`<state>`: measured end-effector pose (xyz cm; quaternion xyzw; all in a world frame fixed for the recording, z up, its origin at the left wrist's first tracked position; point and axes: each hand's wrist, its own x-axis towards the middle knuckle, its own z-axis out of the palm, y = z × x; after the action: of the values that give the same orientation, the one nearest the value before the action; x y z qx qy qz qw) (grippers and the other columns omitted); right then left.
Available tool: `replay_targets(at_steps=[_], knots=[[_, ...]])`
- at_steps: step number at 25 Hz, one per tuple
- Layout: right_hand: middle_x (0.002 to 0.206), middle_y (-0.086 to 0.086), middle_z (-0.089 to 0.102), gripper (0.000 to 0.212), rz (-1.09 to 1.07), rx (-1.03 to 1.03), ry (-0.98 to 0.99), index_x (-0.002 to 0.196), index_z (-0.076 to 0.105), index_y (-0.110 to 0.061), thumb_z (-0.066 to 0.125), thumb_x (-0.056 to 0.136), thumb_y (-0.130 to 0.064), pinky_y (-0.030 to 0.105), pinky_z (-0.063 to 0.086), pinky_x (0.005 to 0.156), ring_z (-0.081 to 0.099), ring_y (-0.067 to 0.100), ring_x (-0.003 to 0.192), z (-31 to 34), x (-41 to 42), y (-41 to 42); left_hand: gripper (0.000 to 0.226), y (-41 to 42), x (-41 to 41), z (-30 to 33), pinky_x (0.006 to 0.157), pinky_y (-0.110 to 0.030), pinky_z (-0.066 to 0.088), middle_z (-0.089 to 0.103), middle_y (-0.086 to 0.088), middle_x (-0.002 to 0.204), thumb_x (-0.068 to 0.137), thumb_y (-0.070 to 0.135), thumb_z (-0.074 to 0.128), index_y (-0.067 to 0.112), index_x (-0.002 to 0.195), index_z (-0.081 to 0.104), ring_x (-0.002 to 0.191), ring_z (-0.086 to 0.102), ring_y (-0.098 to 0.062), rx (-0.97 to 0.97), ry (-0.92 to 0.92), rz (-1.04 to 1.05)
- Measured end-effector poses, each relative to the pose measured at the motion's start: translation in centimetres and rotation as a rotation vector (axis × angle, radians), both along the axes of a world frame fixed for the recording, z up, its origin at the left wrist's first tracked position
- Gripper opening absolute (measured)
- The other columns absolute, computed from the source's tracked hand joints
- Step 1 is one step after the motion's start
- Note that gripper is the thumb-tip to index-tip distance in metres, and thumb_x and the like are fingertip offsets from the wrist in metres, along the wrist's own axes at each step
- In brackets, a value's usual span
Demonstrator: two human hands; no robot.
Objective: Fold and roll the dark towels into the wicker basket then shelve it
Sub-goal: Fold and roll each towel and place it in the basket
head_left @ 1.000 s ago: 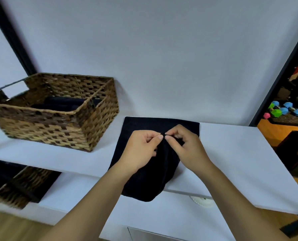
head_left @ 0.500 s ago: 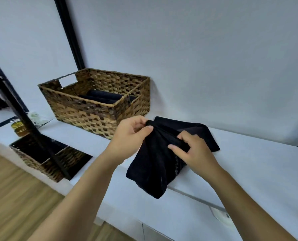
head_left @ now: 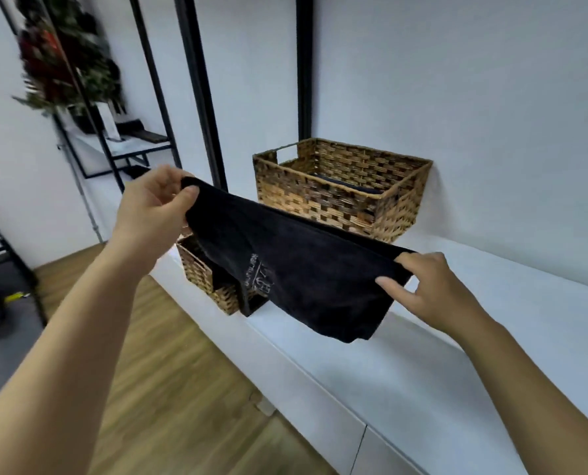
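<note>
Two hands carry one dark towel (head_left: 299,269) in the air between us and the white counter (head_left: 525,303), and the way we hold it tells what we are after. Our left hand (head_left: 152,210) pinches one top corner, thumb over the hem and fingers curled behind; our right hand (head_left: 433,289) pinches the other end, thumb on the near face and fingers tucked under the cloth. Holding it by both ends lets the weight pull the fabric flat, so it hangs as a single sheet with its pale printed mark facing us, which we judge is a way to straighten it before folding on the counter. Behind the towel, the wicker basket (head_left: 340,197) stands on the counter against the wall, within easy reach, and something dark already lies inside it, probably rolled towels. A second woven basket (head_left: 203,275) sits lower down, partly hidden by the hanging cloth. We would say the basket is not ready for shelving yet.
</note>
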<state>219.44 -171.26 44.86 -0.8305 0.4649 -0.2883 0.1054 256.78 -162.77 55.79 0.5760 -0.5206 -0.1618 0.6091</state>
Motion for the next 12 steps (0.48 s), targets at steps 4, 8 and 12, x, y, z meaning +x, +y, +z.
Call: replay_targets(at_steps=[4,8,12], knots=[[0.070,-0.010,0.051,0.026,0.055,-0.241,0.049,0.074,0.054,-0.024,0.060,0.096,-0.035,0.035,0.026,0.081,0.045,0.015,0.076,2.9,6.1,1.7,0.026,5.0,6.4,-0.1,0.076,-0.040,0.050,0.063,0.007,0.072,0.099,0.006,0.059,0.029,0.089,0.068,0.072,0.059,-0.015,-0.030,-0.047,0.113],[0.086,-0.003,0.053,0.026,-0.105,-0.469,0.291,0.077,0.069,-0.017,0.069,0.088,-0.041,0.034,0.017,0.079,0.048,0.025,0.090,3.2,9.8,2.5,0.025,8.9,10.1,-0.7,0.060,-0.014,0.046,0.061,0.021,0.059,0.099,0.004,0.058,0.025,0.087,0.064,0.056,0.057,0.004,0.015,-0.087,0.188],[0.093,-0.004,0.055,0.034,-0.187,-0.367,0.464,0.082,0.068,-0.021,0.062,0.091,-0.054,0.040,0.025,0.081,0.047,0.024,0.095,4.4,13.0,4.1,0.024,11.9,13.1,-1.4,0.054,-0.013,0.044,0.060,0.013,0.067,0.099,0.008,0.059,0.025,0.083,0.062,0.050,0.053,0.005,0.064,-0.068,0.274]])
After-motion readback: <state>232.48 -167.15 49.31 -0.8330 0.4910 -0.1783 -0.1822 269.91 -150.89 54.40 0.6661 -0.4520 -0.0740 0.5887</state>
